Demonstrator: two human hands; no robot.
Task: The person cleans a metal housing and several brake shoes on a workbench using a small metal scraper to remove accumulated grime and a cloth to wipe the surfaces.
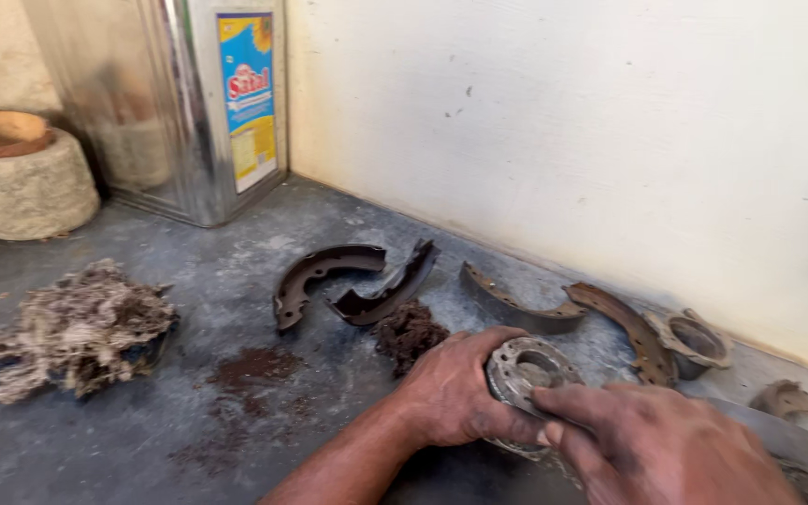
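My left hand (455, 388) grips a round grey metal hub (527, 369) with a central hole and small bolt holes, low in the view. My right hand (656, 444) comes in from the lower right and rests its fingers on the hub's near edge. Beyond the hands lie several curved brake shoes: two dark ones (315, 278) (390, 288) on the left, two rusty ones (507, 304) (630, 327) on the right. A small heap of dark grime (409, 332) sits just past my left hand.
A rusty cup-shaped part (694, 341) lies by the white wall (610, 131). A wad of dirty cotton waste (77, 327) is at left, a shiny metal tin (189, 103) and a round stone block (21, 187) at the back. Dark stains (254, 369) mark the grey floor.
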